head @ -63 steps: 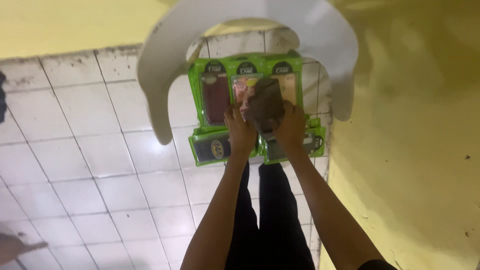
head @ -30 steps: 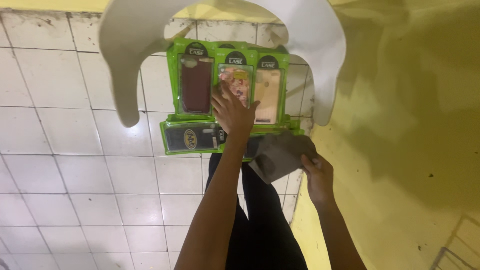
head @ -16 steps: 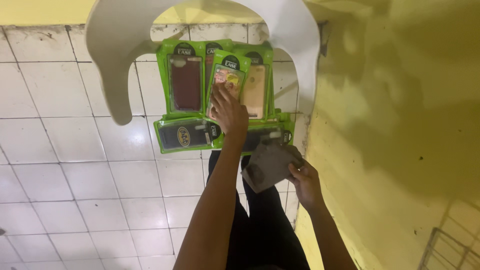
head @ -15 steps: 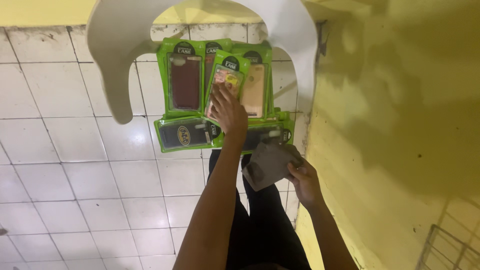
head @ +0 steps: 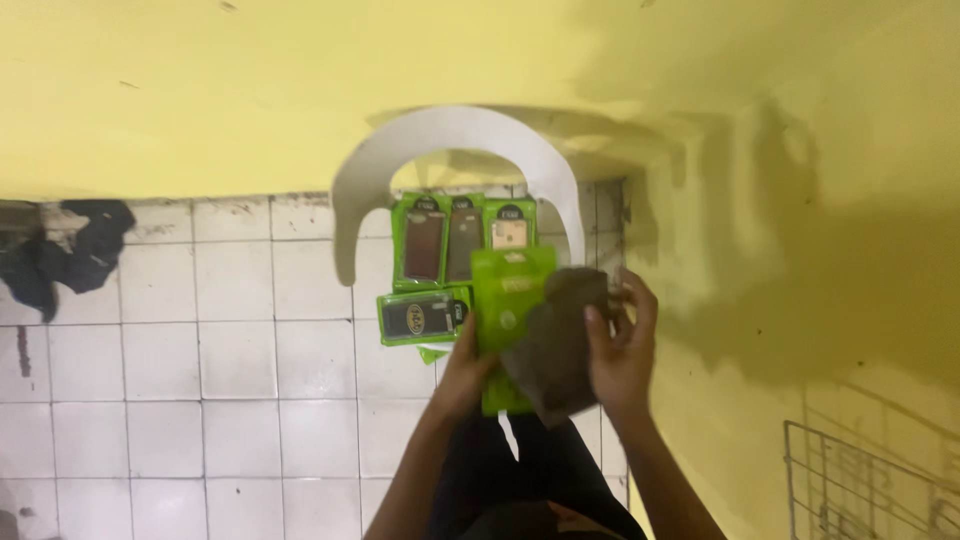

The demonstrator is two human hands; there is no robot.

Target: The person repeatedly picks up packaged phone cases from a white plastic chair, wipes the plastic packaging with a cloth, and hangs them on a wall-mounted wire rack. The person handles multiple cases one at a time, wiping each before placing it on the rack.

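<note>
My left hand [head: 468,368] grips a green phone-case package [head: 508,310] by its lower edge and holds it up in front of me. My right hand [head: 620,350] holds a brown cloth [head: 555,345] pressed against the front of that package. Beyond my hands, several more green phone-case packages [head: 445,240] lie side by side on the seat of a white plastic chair [head: 455,140]. One of them, a package with a dark case [head: 415,318], lies crosswise at the near edge.
The chair stands against a yellow wall [head: 200,90] in a corner, on a white tiled floor [head: 180,380]. A dark rag [head: 70,250] lies by the wall at the left. A wire rack [head: 870,485] shows at the lower right. My dark trousers [head: 520,480] are below.
My left hand lifted one green package off the chair and brought it toward me. My right hand rose with the brown cloth onto it. The view pulled back from the chair.
</note>
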